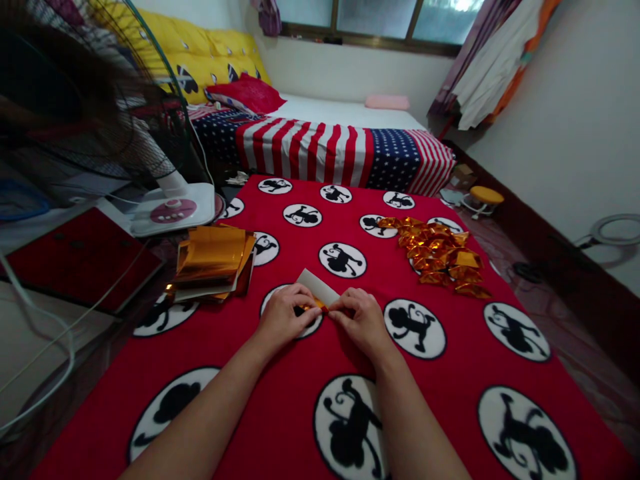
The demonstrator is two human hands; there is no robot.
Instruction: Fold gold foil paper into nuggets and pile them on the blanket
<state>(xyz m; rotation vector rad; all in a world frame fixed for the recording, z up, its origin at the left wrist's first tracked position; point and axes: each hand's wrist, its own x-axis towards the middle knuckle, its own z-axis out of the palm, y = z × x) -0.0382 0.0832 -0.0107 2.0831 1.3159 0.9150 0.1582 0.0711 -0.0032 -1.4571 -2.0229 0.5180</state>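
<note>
Between my two hands lies one sheet of gold foil paper (pixel 321 289), its pale back facing up and its near edge turned over to show gold. My left hand (pixel 289 312) pinches the left part of that folded edge. At the right part, my right hand (pixel 361 319) grips the same edge with thumb and fingers, close beside the left. A stack of flat gold foil sheets (pixel 213 257) sits to the left on the red cloth. Over on the right is a pile of folded shiny gold foil pieces (pixel 435 253).
A red cloth with monkey prints (pixel 350 353) covers the table. At the left stand a fan (pixel 173 207) and a dark red board (pixel 80 257) with loose cables. Behind are a bed with a flag-patterned cover (pixel 310 150) and, to its right, a yellow stool (pixel 486 195).
</note>
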